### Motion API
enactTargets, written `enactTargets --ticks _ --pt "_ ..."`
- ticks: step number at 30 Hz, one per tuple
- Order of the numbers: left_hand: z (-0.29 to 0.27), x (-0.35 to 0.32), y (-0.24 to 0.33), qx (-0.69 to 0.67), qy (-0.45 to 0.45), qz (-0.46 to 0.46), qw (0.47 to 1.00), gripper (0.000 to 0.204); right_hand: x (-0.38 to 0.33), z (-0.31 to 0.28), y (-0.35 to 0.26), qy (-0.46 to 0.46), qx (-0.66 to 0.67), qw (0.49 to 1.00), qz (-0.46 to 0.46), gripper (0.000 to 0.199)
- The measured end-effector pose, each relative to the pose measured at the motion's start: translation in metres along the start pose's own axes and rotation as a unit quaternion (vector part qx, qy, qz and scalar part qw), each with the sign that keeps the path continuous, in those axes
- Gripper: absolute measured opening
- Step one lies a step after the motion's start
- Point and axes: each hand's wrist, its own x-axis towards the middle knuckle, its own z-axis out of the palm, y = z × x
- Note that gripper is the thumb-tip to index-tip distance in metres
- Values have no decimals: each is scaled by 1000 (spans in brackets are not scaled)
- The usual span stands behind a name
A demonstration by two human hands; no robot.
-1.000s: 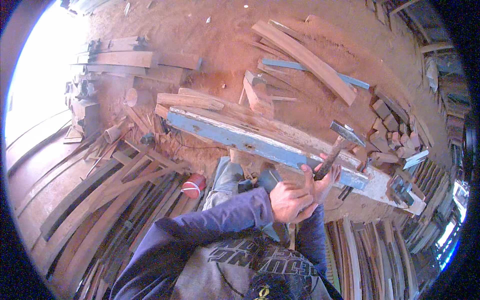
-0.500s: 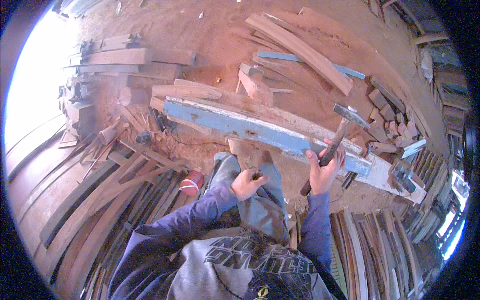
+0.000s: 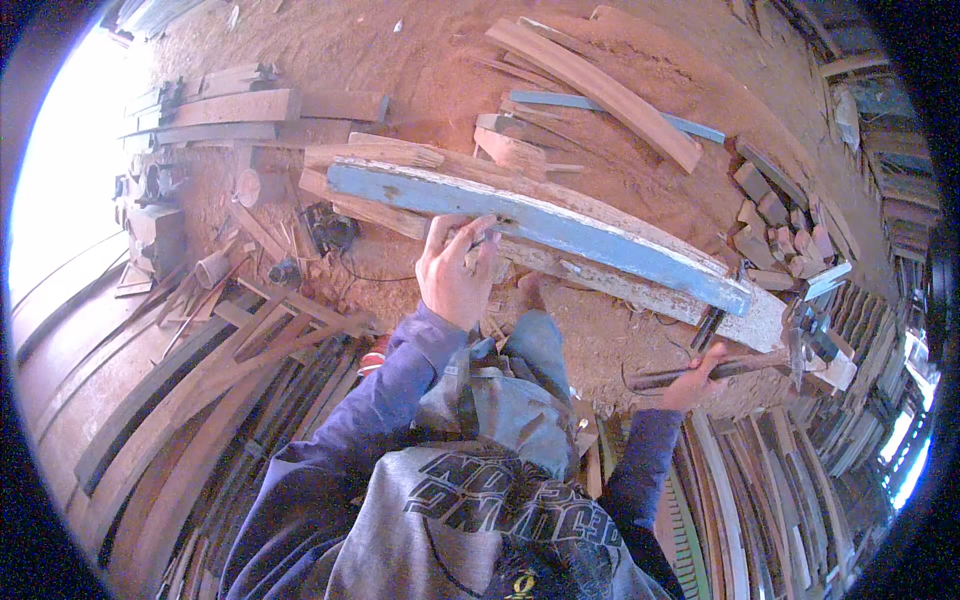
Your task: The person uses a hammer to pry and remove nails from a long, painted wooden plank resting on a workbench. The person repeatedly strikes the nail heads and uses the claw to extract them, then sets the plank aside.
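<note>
A long blue board with worn white edges lies across a timber workpiece in front of me. My left hand is at its near edge, left of the middle, with the fingers curled together by a dark spot in the paint. What those fingers hold, if anything, I cannot make out. Off the board's right part, my right hand is closed round the wooden handle of a hammer. The hammer lies nearly level, its head toward the right by the board's far end. A dark clamp-like piece sits under the board's right end.
Stacked planks lie at the far left, and wood offcuts are heaped at the right. A power tool rests on the dirt floor near the board's left end. Long boards flank me; a red container peeps past my left sleeve.
My left hand has moved from my lap up to the blue board. My right hand has come off the board and lowered, the hammer swinging from upright to nearly level, head rightward.
</note>
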Motion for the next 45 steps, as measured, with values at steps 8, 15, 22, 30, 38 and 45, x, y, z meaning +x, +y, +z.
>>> enactTargets --ticks 8,15,22,30,38,45 --pt "8 -1 4 55 -3 -6 998 18 194 -70 141 -80 -31 996 33 36" --pt "21 -6 16 116 21 -31 993 19 282 -75 209 -76 -131 976 -155 41" --pt "24 -1 23 159 24 -10 987 18 271 -77 178 -61 -328 923 -191 51" --pt "24 13 40 212 -10 -52 976 17 213 -63 125 1 -206 941 -268 45" --pt "22 25 41 229 -42 -78 969 19 162 -14 92 -156 -388 826 -378 58" --pt "17 28 39 190 -71 -82 976 17 171 -12 104 -230 -330 877 -263 62"
